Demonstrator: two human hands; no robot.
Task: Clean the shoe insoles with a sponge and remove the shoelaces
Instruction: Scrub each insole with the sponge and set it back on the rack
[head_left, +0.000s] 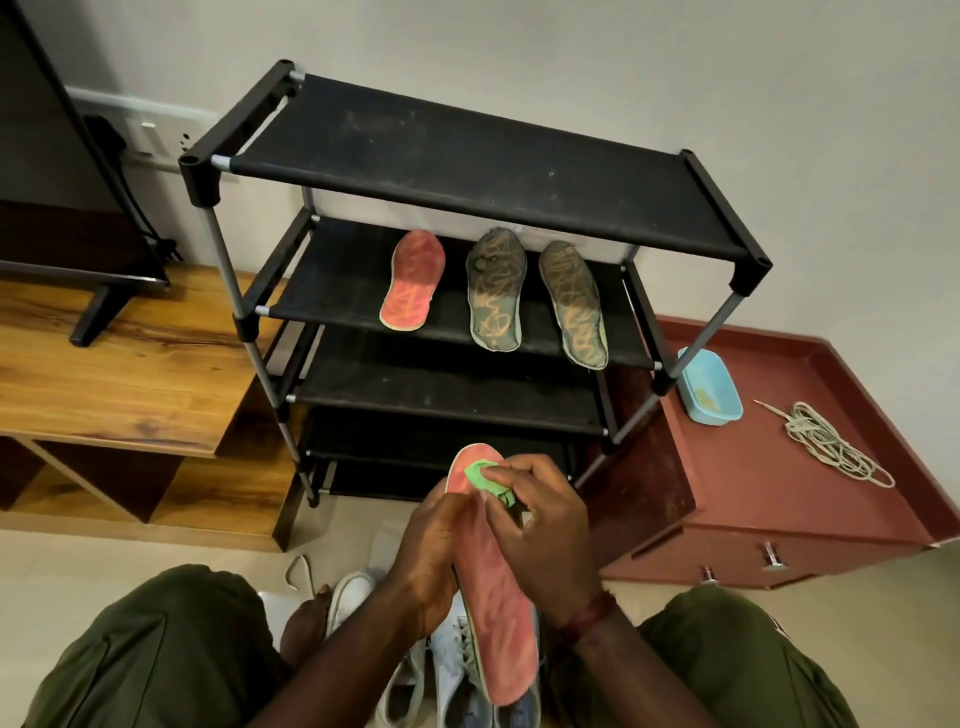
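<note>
Black rack ahead; blue tub, laces on red cabinet

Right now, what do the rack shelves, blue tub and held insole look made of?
Rack shelves: black fabric, matte, dusty, stretched between metal tubes. Blue tub: plastic, smooth, slightly glossy moulded rim. Insole: probably foam with cloth top, matte, blotchy worn red, thin pale edge.
</note>
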